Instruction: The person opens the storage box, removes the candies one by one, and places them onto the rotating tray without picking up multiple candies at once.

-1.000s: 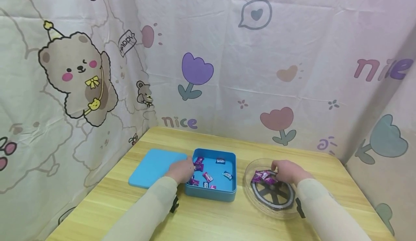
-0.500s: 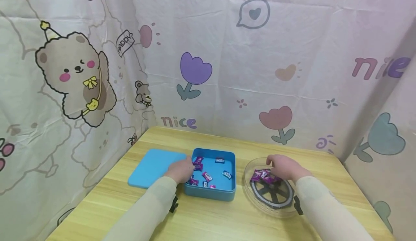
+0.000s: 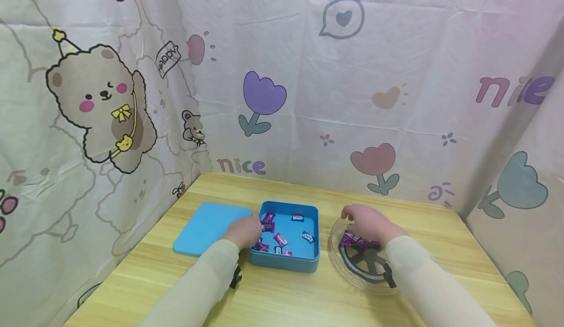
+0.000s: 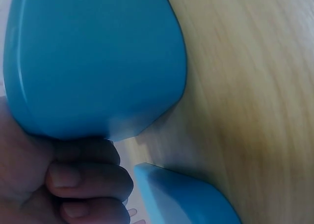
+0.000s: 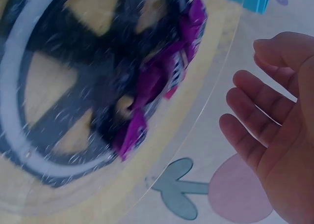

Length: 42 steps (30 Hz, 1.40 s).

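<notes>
My left hand (image 3: 244,231) grips the left wall of a blue rectangular box (image 3: 286,263); in the left wrist view its fingers (image 4: 93,180) are curled against the outer wall, with the thumb side hidden. Inside the box lie several small wrapped candies (image 3: 280,239), mostly purple, some blue. My right hand (image 3: 367,223) hovers over the far side of a clear round dish (image 3: 341,263). In the right wrist view its fingers (image 5: 255,116) are loosely bent, and nothing shows between them. Purple-wrapped candies (image 5: 157,81) sit in the dish, below the hand.
A flat blue lid (image 3: 211,226) lies left of the box on the wooden table (image 3: 282,297). Through the dish shows a dark, spoked wheel-like pattern (image 3: 367,263). A printed curtain (image 3: 308,97) hangs behind and along both sides of the table.
My right hand has moved left and slightly away from me, from the dish's right part to above its far left part. My left hand keeps its place at the box.
</notes>
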Motion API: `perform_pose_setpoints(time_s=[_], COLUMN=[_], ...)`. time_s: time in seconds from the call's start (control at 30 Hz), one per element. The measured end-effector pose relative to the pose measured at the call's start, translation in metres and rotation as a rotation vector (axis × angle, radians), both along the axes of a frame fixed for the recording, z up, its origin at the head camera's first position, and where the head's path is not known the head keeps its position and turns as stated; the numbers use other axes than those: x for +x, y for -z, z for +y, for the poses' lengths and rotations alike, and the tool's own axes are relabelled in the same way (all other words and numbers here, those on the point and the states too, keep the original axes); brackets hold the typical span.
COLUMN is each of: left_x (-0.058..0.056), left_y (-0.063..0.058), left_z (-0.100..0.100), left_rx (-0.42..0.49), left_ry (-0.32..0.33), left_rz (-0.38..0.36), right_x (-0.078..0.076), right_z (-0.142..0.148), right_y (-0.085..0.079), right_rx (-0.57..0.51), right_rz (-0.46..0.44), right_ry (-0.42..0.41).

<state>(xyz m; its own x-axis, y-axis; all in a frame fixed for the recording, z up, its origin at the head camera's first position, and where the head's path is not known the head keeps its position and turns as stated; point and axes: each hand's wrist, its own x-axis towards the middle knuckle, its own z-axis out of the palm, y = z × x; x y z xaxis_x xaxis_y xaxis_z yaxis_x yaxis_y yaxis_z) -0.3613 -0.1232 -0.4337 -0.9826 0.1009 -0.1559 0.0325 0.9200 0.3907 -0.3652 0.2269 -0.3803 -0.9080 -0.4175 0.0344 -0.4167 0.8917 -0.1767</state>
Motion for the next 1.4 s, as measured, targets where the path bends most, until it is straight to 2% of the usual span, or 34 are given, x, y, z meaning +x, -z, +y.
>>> perform_pose_setpoints(time_s=[0.27,0.53,0.73,0.97,1.4], left_x=[-0.001,-0.001,-0.001,-0.002,0.0], left_y=[0.001,0.0,0.0,0.001,-0.001], left_z=[-0.003,-0.003,-0.003,-0.003,-0.003], left_rx=[0.013,0.002,0.001,0.002,-0.003], left_ry=[-0.001,0.015,0.032,0.019,0.017], left_rz=[-0.012,-0.009,0.003,-0.004,-0.009], right_x=[-0.001,-0.003,-0.003,-0.001,-0.003], right_z=[-0.033,-0.077,-0.104,-0.114,-0.126], right_y=[-0.003,-0.002,0.006,0.017,0.029], right_rx=[-0.035,0.014,0.073,0.13,0.315], right_rz=[-0.031,-0.002,-0.03,-0.053,0.024], right_ry=[0.004,-0.108,-0.15,-0.156,-0.177])
